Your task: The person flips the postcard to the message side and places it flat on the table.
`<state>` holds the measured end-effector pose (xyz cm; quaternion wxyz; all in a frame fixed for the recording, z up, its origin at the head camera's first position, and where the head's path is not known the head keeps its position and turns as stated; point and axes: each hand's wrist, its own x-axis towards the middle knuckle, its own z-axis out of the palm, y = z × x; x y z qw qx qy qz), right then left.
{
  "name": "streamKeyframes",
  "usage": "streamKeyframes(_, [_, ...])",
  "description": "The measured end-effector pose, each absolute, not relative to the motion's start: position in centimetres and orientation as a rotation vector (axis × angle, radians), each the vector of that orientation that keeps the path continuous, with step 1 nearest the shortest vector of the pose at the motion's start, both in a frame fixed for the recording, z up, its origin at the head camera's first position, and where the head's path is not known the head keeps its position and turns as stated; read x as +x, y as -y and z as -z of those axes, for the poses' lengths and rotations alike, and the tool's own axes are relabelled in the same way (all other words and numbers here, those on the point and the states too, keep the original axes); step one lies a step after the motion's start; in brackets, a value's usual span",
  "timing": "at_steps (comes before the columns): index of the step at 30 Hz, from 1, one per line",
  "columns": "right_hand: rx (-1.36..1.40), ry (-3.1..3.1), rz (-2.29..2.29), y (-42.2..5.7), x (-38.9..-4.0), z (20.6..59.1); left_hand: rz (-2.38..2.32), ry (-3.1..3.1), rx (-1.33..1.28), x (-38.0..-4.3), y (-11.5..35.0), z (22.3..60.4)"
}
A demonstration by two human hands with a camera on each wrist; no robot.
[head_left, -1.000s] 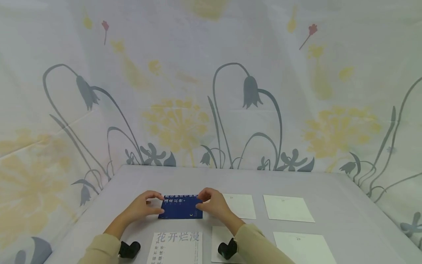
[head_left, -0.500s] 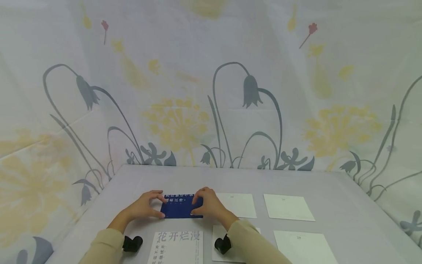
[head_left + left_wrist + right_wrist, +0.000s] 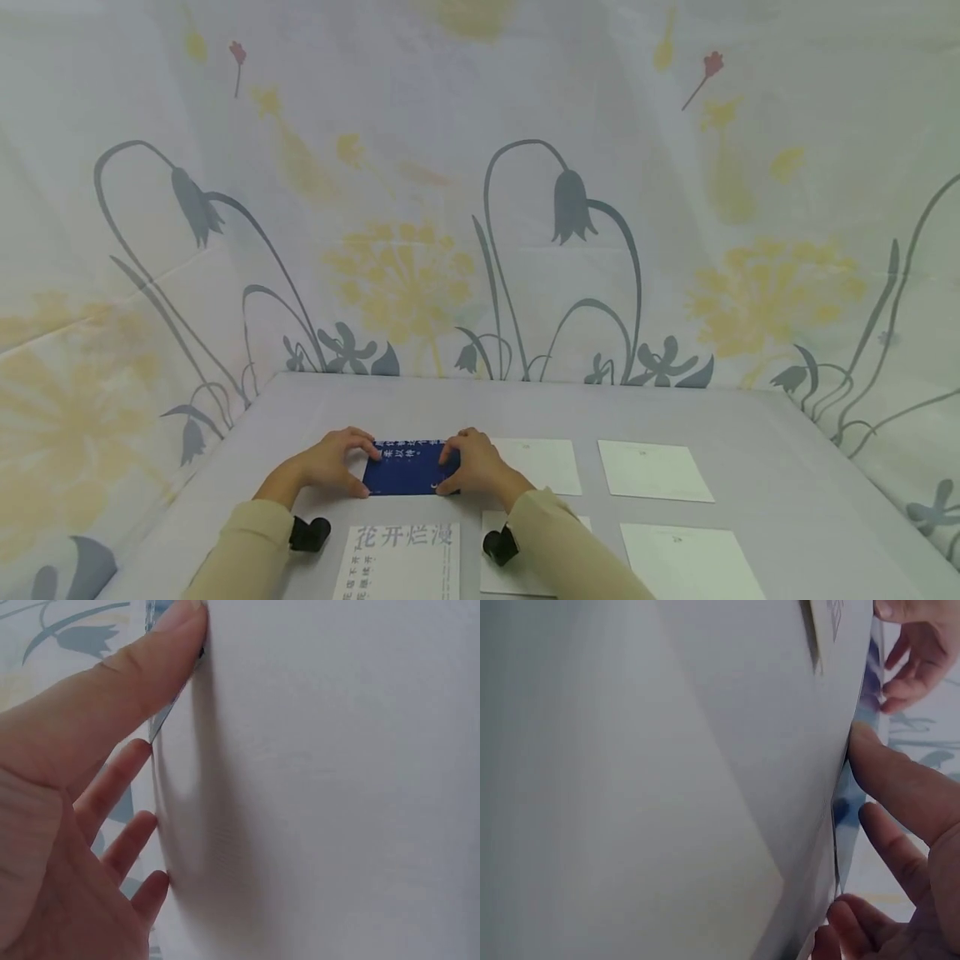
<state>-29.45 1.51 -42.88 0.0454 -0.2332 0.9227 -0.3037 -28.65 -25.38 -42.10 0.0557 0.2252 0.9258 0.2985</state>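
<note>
A dark blue postcard [image 3: 405, 477] with white characters lies flat on the table. My left hand [image 3: 326, 463] holds it at the left side, thumb at the near corner and forefinger bent towards the far edge. On the right side my right hand [image 3: 480, 467] spans it the same way, its fingers arched over the card. From the left wrist, the card shows only as a thin glossy edge [image 3: 166, 716] under the thumb, with the other fingertips at the tabletop. In the right wrist view both hands meet the card's shiny edge [image 3: 846, 817].
A white postcard with grey characters [image 3: 401, 567] lies nearer me. To the right are several pale postcards: one [image 3: 540, 467] beside my right hand, another [image 3: 655, 471] farther right, two in the near row [image 3: 686, 562]. A floral curtain [image 3: 525, 275] stands behind the table.
My right hand has moved inward over the blue postcard's right end. My left hand has shifted slightly right. The postcard has barely moved.
</note>
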Motion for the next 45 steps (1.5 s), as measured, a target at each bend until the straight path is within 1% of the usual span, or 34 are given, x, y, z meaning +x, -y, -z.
streamKeyframes(4, [-0.679, -2.826, 0.896, -1.5, -29.7, 42.8, -0.86, -2.8, 0.554, -29.1, 24.9, 41.6])
streamKeyframes(8, [-0.66, -2.829, 0.928, -1.3, -29.7, 42.7, -0.806, -2.798, 0.481, -29.0, 24.2, 41.1])
streamKeyframes(15, [-0.659, -2.818, 1.062, -1.1, -29.2, 42.6, -0.819, -2.806, 0.501, -28.9, 24.1, 41.0])
streamKeyframes(18, [-0.643, -2.81, 1.143, -1.1, -28.9, 42.7, -0.888, -2.788, 0.516, -28.9, 24.2, 41.4])
streamKeyframes(24, [-0.526, -2.762, 1.391, -1.3, -28.7, 42.6, -1.095, -2.751, 0.505, -28.4, 24.8, 41.8])
streamKeyframes(30, [-0.552, -2.741, 1.479, -1.2, -28.5, 42.5, -1.21, -2.758, 0.426, -28.1, 25.5, 42.4])
streamKeyframes(35, [-0.529, -2.734, 1.561, -1.1, -28.4, 42.3, -1.329, -2.724, 0.448, -28.0, 25.8, 42.2])
streamKeyframes(40, [-0.473, -2.611, 1.727, -1.3, -28.3, 41.9, -1.558, -2.582, 0.355, -27.9, 26.0, 42.2])
streamKeyframes(45, [-0.433, -2.548, 1.824, -1.2, -28.3, 41.8, -1.666, -2.572, 0.225, -27.8, 26.1, 42.3])
